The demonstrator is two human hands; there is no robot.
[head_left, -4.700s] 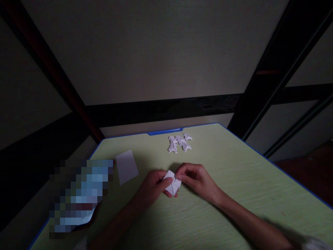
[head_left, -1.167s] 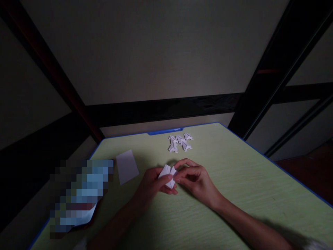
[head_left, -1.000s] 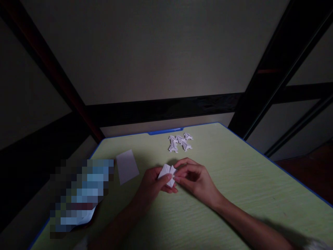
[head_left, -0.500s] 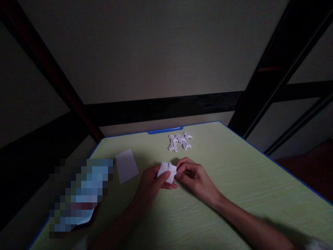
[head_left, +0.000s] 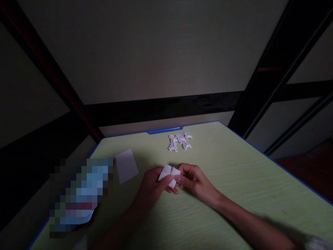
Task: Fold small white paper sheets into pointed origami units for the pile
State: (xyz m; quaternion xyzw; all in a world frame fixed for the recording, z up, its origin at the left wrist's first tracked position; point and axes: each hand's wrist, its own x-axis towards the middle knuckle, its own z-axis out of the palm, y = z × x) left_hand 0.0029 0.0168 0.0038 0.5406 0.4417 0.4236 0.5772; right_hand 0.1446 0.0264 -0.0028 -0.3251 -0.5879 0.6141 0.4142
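Between my two hands is a small folded piece of white paper [head_left: 166, 172] with creases and pointed flaps. My left hand [head_left: 154, 183] grips it from the left, thumb on top and fingers beneath. On the right side my right hand [head_left: 194, 178] pinches the paper's edge, its thumb lying on the front flap. Beyond the hands, several small folded white paper figures [head_left: 173, 145] with pointed tips and splayed legs sit close together on the table. A flat white sheet of paper [head_left: 127, 166] lies to the left of my left hand.
The light-green table [head_left: 234, 166] has a blue edge and a blue handle-like strip [head_left: 165, 130] at the far side. A pixelated, bluish object [head_left: 88, 191] rests at the left edge. A panelled wall [head_left: 156, 52] rises behind the table.
My right hand's fingers have closed in, and its thumb has come onto the folded paper's right flap. The folded paper has shifted slightly down and turned.
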